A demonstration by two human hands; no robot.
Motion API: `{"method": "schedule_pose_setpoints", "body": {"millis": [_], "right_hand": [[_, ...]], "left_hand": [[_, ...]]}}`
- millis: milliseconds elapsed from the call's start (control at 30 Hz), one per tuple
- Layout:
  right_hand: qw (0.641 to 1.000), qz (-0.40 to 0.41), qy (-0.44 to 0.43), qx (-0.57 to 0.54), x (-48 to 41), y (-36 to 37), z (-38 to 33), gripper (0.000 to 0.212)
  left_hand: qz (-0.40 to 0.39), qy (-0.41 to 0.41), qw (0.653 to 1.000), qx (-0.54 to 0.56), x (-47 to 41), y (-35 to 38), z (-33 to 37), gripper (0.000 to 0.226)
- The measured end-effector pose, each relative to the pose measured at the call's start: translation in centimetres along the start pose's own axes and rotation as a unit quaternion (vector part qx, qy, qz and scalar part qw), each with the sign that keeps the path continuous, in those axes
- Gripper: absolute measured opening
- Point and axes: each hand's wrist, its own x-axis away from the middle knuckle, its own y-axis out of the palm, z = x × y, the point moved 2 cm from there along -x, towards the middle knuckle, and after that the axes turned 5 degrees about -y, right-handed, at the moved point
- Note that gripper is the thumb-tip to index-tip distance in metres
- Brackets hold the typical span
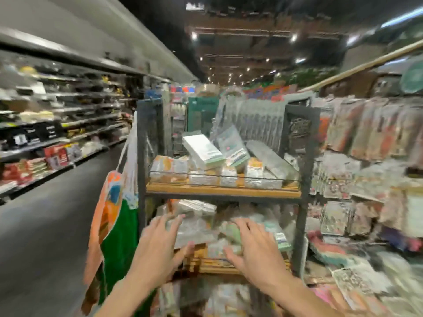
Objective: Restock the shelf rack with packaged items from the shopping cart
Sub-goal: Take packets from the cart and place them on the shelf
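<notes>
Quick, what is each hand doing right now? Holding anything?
Left hand: open, fingers spread over the clear packs, gripping nothing.
Right hand: open, fingers spread over the same packs, gripping nothing.

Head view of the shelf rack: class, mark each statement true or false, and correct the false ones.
1. The left hand and right hand both reach toward the middle shelf of the rack. True.
2. The upper shelf is bare. False: it holds packaged items, some stacked on others.
3. An orange and green bag hangs at the rack's left side. True.
4. The left hand grips a bottle. False: its fingers are spread at clear packets; no bottle shows.
</notes>
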Motion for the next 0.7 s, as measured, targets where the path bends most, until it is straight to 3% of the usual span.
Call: {"method": "schedule_pose_setpoints", "body": {"millis": [233, 367, 567, 700], "right_hand": [[0.991, 0.080, 0.083, 0.068, -4.0, -6.5, 9.4, 0.060], [0.980, 0.113, 0.076, 0.144, -9.0, -7.5, 11.2, 0.051], [0.976, 0.089, 0.111, 0.164, -18.9, -9.5, 11.8, 0.052], [0.968, 0.056, 0.149, 0.192, -24.7, -8.6, 12.6, 0.055]], "left_hand": [[-0.001, 0.012, 1.000, 0.014, -14.7, -1.6, 6.6, 0.071], [-0.012, -0.061, 0.998, 0.020, -22.4, -1.5, 5.7, 0.066], [-0.098, -0.198, 0.975, 0.040, -28.4, 0.5, 4.7, 0.083], [-0.118, -0.203, 0.971, 0.048, -30.2, 3.0, 3.7, 0.086]]}}
